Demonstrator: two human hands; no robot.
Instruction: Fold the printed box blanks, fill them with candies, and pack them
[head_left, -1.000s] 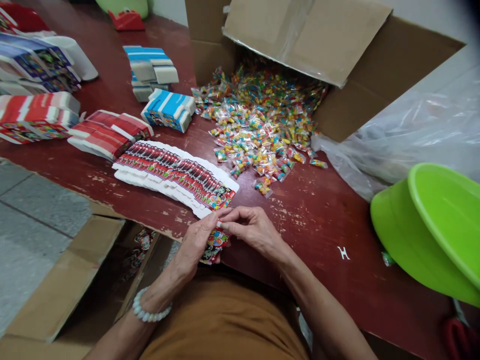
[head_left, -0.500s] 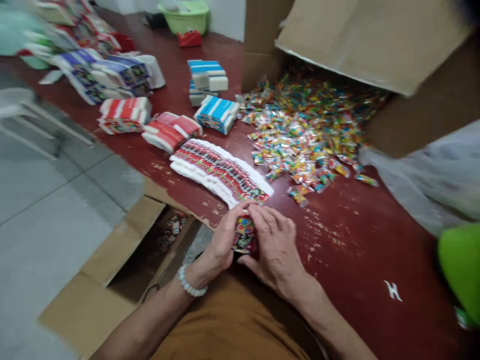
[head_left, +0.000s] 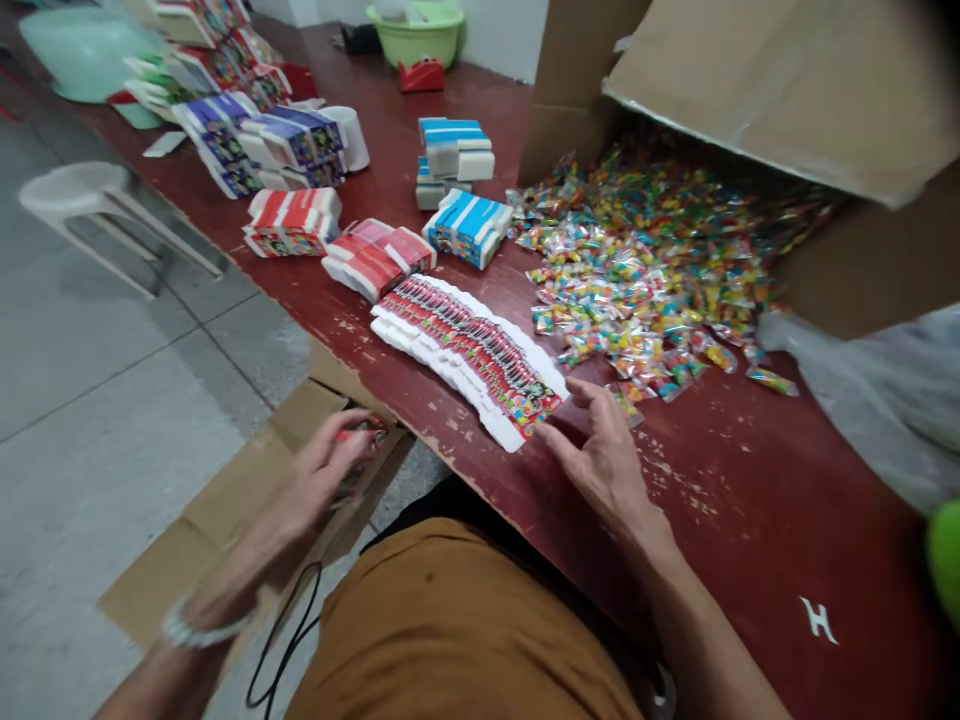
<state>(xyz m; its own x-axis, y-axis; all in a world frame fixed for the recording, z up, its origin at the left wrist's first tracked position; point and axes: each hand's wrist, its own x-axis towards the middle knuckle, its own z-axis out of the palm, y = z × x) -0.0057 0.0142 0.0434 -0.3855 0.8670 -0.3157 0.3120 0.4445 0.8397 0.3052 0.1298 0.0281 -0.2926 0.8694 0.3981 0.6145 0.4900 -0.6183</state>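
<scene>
My left hand (head_left: 326,470) is down at the left over the open cardboard box (head_left: 262,470), a little blurred. Its fingers are curled about a small red printed box (head_left: 369,434), whose lower part is hidden. My right hand (head_left: 604,455) is on the table side, thumb and fingers apart, with nothing in them. They lie beside the near end of a fanned row of flat red-and-white printed cartons (head_left: 465,350).
Banded carton stacks in red (head_left: 292,222), blue (head_left: 469,228) and purple (head_left: 300,138) stand farther along the table (head_left: 720,540). Wrapped candies (head_left: 637,280) spill from a large cardboard box (head_left: 772,90). A white stool (head_left: 82,190) stands left, clear plastic (head_left: 862,400) right.
Both hands were together around the small printed box. The left hand has carried it down left to the cardboard box; the right has parted from it and opened by the carton row.
</scene>
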